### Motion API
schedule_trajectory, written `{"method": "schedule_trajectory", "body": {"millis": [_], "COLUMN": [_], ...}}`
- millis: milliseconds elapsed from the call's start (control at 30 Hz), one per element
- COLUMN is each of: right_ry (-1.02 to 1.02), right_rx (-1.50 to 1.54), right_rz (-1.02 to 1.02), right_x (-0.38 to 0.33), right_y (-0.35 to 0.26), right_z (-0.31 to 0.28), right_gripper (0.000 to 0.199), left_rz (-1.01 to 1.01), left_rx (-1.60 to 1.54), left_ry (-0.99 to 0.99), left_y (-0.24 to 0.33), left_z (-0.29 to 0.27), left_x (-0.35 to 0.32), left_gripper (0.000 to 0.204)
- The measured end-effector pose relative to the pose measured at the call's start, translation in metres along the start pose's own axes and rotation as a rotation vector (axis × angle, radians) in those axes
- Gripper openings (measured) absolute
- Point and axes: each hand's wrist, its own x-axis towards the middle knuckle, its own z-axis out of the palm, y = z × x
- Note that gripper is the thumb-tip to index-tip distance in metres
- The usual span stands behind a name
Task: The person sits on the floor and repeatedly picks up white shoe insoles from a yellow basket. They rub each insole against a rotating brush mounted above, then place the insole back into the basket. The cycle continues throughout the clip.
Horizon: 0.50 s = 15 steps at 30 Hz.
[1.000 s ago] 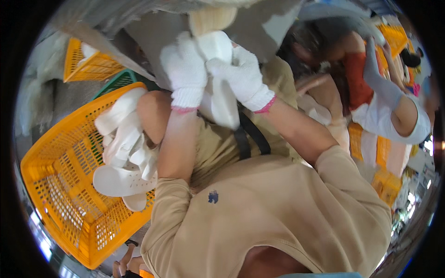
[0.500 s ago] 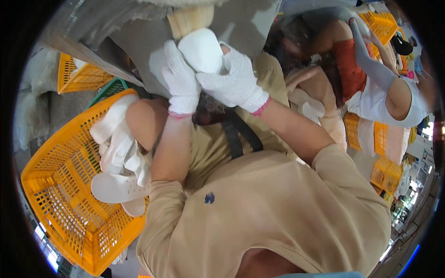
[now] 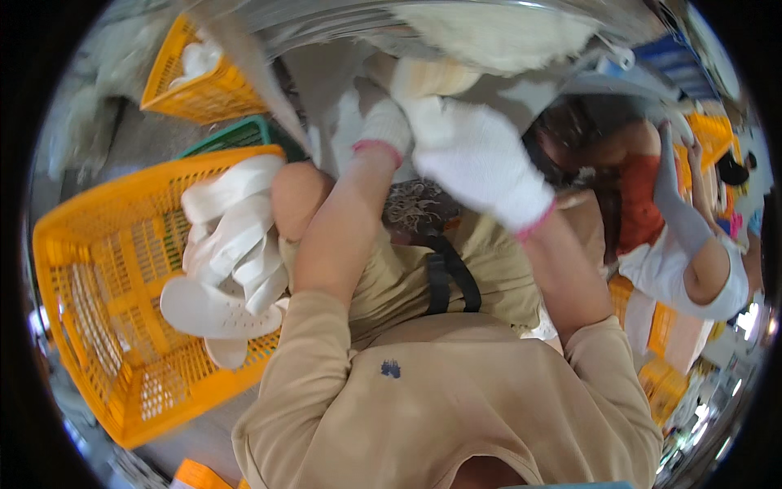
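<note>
At the left of the frame we see a big yellow basket (image 3: 98, 326) holding several white soles (image 3: 224, 269); a smaller yellow basket (image 3: 183, 77) sits upper left with white pieces inside. Our gloved left hand (image 3: 383, 126) and right hand (image 3: 481, 167) meet at a cream piece (image 3: 432, 77) top centre; we cannot tell whether the fingers grip it.

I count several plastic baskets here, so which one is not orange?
The green basket, its rim showing between the small orange basket farther off and the large orange basket of white shoe soles on the person's left.
</note>
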Motion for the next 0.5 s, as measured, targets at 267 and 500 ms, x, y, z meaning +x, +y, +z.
{"method": "schedule_trajectory", "body": {"millis": [267, 500], "right_ry": [0.130, 0.133], "right_rx": [1.292, 1.152], "right_rz": [0.770, 0.624], "right_x": [-0.179, -0.180], "right_y": [0.047, 0.072], "right_z": [0.026, 0.036], "right_gripper": [0.046, 0.039], "left_rz": [-0.213, -0.143], "left_rx": [-0.143, -0.203], "left_ry": [0.034, -0.137], "left_y": [0.018, 0.002], "left_z": [0.022, 0.029], "left_x": [-0.054, -0.029], "left_gripper": [0.045, 0.057]}}
